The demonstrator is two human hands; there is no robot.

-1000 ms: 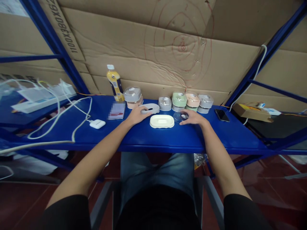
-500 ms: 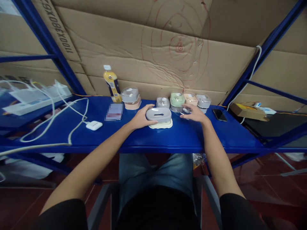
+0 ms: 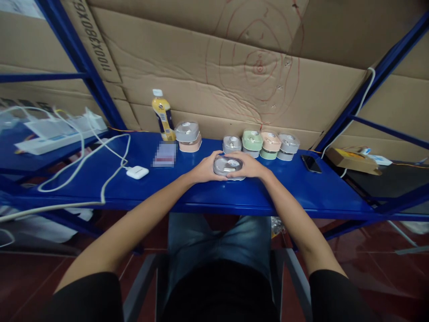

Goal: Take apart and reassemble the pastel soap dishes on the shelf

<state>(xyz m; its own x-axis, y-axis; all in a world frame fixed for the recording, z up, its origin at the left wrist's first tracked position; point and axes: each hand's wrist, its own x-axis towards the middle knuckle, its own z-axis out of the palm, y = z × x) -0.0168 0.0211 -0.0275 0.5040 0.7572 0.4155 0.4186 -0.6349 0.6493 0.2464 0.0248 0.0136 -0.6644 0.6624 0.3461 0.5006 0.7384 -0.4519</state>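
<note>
Between my two hands, near the middle of the blue table, is a small rounded grey box with a clear lid (image 3: 231, 163). A pale edge shows beneath it on the right. My left hand (image 3: 207, 169) is wrapped round its left side, thumb at the front. From the right, my right hand (image 3: 250, 165) grips the other side and the lid. Just behind stands another grey box (image 3: 232, 144). To its right are stacked boxes: green on top (image 3: 252, 140), peach over green (image 3: 271, 142), and grey (image 3: 288, 143).
At the back left, a grey box (image 3: 187, 132) sits on a peach one, beside a yellow drink bottle (image 3: 162, 117). A blurred-out flat item (image 3: 165, 154), a white earbud case (image 3: 137, 172) and white cables (image 3: 103, 179) lie left. A phone (image 3: 311, 163) lies right.
My right hand has come left, bringing the clear lid onto the grey box, whose slotted top was uncovered before. Both hands now hold the box. The view has shifted slightly.
</note>
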